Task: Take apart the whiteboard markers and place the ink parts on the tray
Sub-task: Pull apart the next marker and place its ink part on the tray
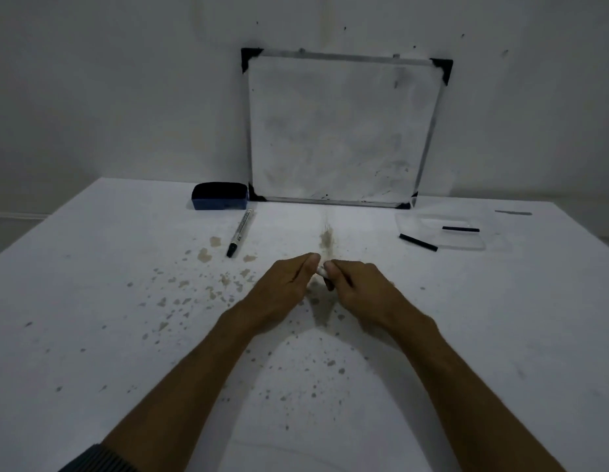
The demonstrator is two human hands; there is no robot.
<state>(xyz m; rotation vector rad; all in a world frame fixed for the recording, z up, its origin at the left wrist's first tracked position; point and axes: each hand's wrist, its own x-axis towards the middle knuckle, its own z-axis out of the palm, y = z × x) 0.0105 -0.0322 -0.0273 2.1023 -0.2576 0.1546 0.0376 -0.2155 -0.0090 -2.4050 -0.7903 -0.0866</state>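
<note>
My left hand [289, 284] and my right hand [354, 284] meet at the middle of the table, fingertips together on a whiteboard marker [322, 272]. Only a short white piece of it shows between the thumbs; the rest is hidden in my right hand. A second whole marker [240, 232], white with a black cap, lies on the table to the left. At the right stands a clear tray [466, 245]. One black ink stick [460, 229] lies in it, another [418, 242] lies across its front left edge.
A small whiteboard [340, 131] leans against the back wall. A blue eraser [220, 196] sits at its left foot. The white table cover [126, 335] is speckled with brown stains around my hands.
</note>
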